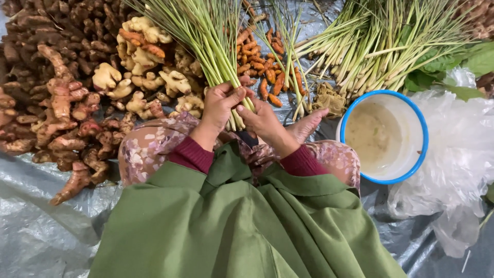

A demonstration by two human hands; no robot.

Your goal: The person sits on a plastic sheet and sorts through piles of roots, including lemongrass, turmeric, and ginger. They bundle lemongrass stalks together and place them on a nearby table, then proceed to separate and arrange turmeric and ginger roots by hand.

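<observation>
Item under handling: a bundle of lemongrass stalks (208, 38), held upright-to-tilted over the person's lap, pale butt ends down, green tops fanning toward the top edge of the view. The left hand (220, 105) is clenched around the lower stalks just above the butts. The right hand (263, 121) grips the same pale ends from the other side, fingers pinching at the base; both hands touch the bundle and each other.

Handling assessment: the stalks look light, fibrous and fairly stiff at the base, thinner and more flexible toward the tops. Loose stalks would likely slide against one another, so a hold low on the firm butt ends, as now, appears soundest; gripping the tops would let them bend and splay.

Surroundings: beyond the bundle lie small orange turmeric roots (257, 56). To the left, pale ginger (144, 72) and a heap of reddish-brown rhizomes (56, 108). To the right, a larger lemongrass pile (381, 46), a blue-rimmed white bowl (383, 136), and clear plastic bags (458, 154). All rest on a grey plastic sheet (36, 237).
</observation>
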